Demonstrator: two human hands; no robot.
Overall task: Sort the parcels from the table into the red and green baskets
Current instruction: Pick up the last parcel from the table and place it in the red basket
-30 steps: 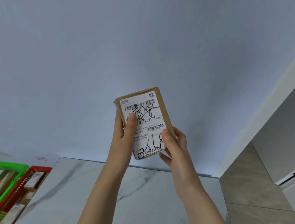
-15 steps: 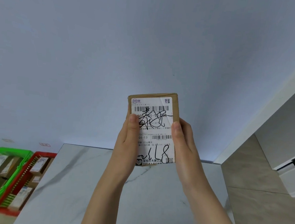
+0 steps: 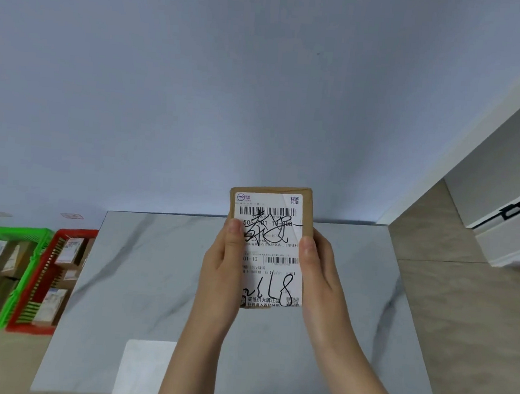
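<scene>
One parcel (image 3: 268,247), a flat brown box with its label facing me, is held upright above the surface (image 3: 152,281), its long axis running 12 to 6. My left hand (image 3: 221,274) grips its 9 o'clock edge and my right hand (image 3: 317,279) grips its 3 o'clock edge, with both thumbs on the label. The red basket (image 3: 78,232) and, beyond it, the green basket (image 3: 13,230) sit off the surface at about 9 o'clock, both with other parcels (image 3: 67,251) inside. Both lie to my left, so I judge the left hand nearer for the carry.

Red basket (image 3: 75,232) just left of table (image 3: 140,280)
</scene>
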